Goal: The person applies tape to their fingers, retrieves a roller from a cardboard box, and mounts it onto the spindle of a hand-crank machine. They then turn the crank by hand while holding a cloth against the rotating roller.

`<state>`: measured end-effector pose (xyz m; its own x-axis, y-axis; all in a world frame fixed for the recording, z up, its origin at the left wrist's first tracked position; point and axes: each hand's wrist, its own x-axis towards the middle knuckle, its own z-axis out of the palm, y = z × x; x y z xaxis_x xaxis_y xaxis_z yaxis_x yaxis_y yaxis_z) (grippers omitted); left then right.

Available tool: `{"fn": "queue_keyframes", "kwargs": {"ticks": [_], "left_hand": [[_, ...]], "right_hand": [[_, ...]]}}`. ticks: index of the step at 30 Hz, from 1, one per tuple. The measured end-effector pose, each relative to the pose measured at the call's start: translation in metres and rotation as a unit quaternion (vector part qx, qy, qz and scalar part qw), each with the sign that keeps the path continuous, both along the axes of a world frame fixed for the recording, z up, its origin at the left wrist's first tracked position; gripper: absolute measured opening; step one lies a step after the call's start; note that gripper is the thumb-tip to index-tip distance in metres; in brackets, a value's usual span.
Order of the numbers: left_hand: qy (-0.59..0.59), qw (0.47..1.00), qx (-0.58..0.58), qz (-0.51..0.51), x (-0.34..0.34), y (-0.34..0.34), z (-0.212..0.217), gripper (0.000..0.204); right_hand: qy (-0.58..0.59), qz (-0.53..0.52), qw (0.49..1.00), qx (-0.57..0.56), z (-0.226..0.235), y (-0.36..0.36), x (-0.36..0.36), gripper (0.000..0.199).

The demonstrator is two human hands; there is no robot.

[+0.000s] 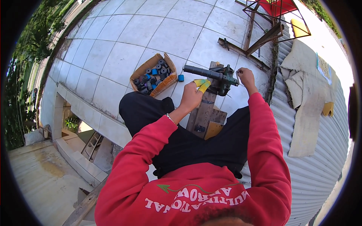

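A dark green metal device like a bench vise (225, 80), with a long black cylinder (198, 71) sticking out to its left, sits on a wooden board (204, 115) between my legs. My right hand (247, 78) is closed round a small metal handle (238, 77) at the device's right side. Yellow wrapping covers two fingers of my left hand (193, 94), which are bent against the device's near left side, just under the cylinder. Whatever they grip is hidden. A small blue cylindrical piece (181, 78) stands on the tiles left of the device.
Left of the device, a cardboard box (164, 89) holds several black, grey and blue cylinders. Metal angle bars (247, 55) and a red-seated frame (279, 7) lie beyond. Corrugated roofing (320, 150) with grey sheets (307, 113) runs along the right; a tiled ledge drops off left.
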<state>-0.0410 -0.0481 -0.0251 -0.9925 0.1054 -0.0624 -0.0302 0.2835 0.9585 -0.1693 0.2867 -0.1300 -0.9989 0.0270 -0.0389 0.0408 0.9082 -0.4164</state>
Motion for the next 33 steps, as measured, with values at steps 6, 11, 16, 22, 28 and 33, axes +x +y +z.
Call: {"fn": "queue_keyframes", "kwargs": {"ticks": [6,11,16,22,28,33], "left_hand": [[0.032,0.999,0.006,0.006,-0.002,0.002,-0.013,0.027],[0.038,0.999,-0.001,-0.005,-0.003,0.003,-0.013,0.03],[0.05,0.999,-0.008,0.0,-0.004,0.004,-0.009,0.023],[0.064,0.998,-0.012,0.005,-0.005,0.006,-0.01,0.023],[0.047,0.999,-0.014,-0.009,-0.007,0.004,-0.015,0.031],[0.045,0.999,-0.024,0.014,-0.007,0.005,-0.022,0.025]], "right_hand": [[0.007,-0.008,1.0,-0.024,0.006,0.003,-0.004,0.021],[0.088,0.02,0.996,-0.004,0.02,0.006,-0.015,0.02],[0.1,0.018,0.995,-0.003,0.044,0.009,-0.024,0.02],[0.121,0.018,0.993,0.002,0.066,0.007,-0.021,0.02],[0.14,0.018,0.99,-0.02,0.097,0.005,-0.011,0.02],[0.158,0.027,0.987,-0.005,0.124,0.001,0.002,0.019]]}}
